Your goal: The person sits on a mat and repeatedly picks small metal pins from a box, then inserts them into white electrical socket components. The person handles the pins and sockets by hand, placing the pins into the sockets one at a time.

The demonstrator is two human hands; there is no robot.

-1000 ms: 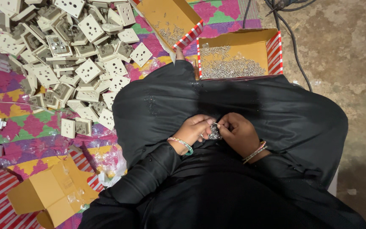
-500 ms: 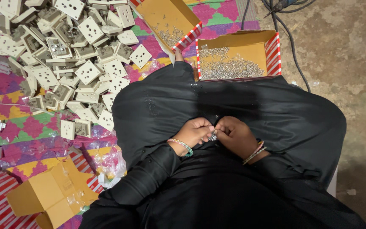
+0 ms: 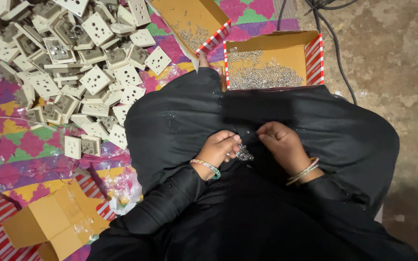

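Head view, looking straight down onto a lap draped in black cloth (image 3: 180, 121); left hand (image 3: 217, 149) at centre, fingers curled in around a small glinting cluster of metal parts (image 3: 244, 153), pinched at the fingertips and resting on the cloth; right hand (image 3: 282, 145) just at three o'clock of that cluster, fingers bent, tips drawn together close to the same parts, whether anything sits between those tips cannot be told; beaded bracelet (image 3: 208, 166) on the left wrist, thin bangles (image 3: 304, 171) on the right. At twelve o'clock, touching the knees, an open cardboard box (image 3: 310, 53) with red-striped edges, floor covered with small silver screws (image 3: 260, 76); beside it at eleven o'clock a second open box (image 3: 182, 14), tilted, fewer screws inside. Toward ten o'clock, a big heap of cream socket plates (image 3: 73, 63) with round holes, spilling over a bright patterned mat (image 3: 25, 150). At seven o'clock, a folded cardboard carton (image 3: 49, 222), clear plastic wrap (image 3: 124, 191) next to it. Toward one o'clock, dark cables (image 3: 337, 53) across bare earthen floor (image 3: 393, 63).
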